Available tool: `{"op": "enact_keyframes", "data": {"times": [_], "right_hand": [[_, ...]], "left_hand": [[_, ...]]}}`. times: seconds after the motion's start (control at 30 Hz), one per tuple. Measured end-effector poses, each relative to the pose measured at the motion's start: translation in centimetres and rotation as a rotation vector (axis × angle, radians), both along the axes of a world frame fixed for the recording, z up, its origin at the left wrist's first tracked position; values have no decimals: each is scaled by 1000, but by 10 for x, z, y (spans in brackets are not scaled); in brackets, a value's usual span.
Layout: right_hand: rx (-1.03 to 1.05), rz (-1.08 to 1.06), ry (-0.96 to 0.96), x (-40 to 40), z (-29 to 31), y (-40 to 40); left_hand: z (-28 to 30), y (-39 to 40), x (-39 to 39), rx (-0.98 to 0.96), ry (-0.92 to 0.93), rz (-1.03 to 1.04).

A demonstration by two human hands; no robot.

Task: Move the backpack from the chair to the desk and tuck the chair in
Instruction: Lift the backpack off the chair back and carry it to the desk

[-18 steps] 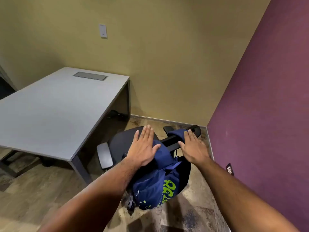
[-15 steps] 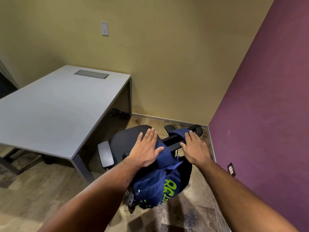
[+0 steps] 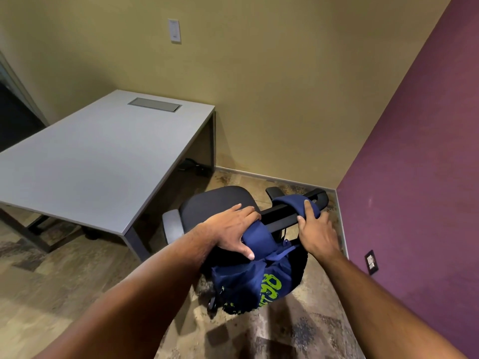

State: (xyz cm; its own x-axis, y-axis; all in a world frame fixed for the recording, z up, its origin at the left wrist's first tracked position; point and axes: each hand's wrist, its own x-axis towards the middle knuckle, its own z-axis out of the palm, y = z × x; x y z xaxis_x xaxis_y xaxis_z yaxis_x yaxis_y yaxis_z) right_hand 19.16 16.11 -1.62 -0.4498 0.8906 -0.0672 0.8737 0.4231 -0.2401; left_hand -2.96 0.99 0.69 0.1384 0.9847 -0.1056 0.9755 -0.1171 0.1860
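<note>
A navy backpack [image 3: 254, 283] with lime-green lettering hangs behind the backrest of a black office chair [image 3: 215, 203], its two straps looped over the top bar. My left hand [image 3: 233, 229] lies on the left strap, fingers curling over it and thumb underneath. My right hand [image 3: 315, 229] rests on the right strap where it crosses the bar, fingers closing around it. The chair stands away from the grey desk [image 3: 85, 164], its seat facing the corner. The backpack hides the lower backrest.
A yellow wall with a white switch plate [image 3: 174, 31] runs behind the desk, and a purple wall [image 3: 414, 164] with an outlet [image 3: 371, 261] stands close on the right. The desk has a metal cable hatch [image 3: 154, 104]. Cables lie under its far end.
Both hands went from flat on top of the straps to curling around them. The left thumb now hooks under its strap. The view has tilted slightly.
</note>
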Motion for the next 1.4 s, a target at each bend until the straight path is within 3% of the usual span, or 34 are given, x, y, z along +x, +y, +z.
{"op": "enact_keyframes", "data": {"times": [0.2, 0.47, 0.7, 0.9, 1.17, 1.4], "right_hand": [[-129, -64, 194, -5, -4, 2], [-163, -95, 247, -8, 6, 1], [-135, -79, 256, -17, 21, -16], [61, -76, 352, -10, 46, -25], [299, -170, 378, 43, 94, -22], [435, -210, 440, 66, 134, -39]], "left_hand": [[-2, -19, -7, 185, 154, -18], [2, -58, 11, 400, 319, 111], [-12, -92, 30, 334, 259, 156], [-4, -103, 40, 284, 189, 148], [-6, -77, 67, 330, 43, 77], [-2, -36, 126, 203, -32, 18]]}}
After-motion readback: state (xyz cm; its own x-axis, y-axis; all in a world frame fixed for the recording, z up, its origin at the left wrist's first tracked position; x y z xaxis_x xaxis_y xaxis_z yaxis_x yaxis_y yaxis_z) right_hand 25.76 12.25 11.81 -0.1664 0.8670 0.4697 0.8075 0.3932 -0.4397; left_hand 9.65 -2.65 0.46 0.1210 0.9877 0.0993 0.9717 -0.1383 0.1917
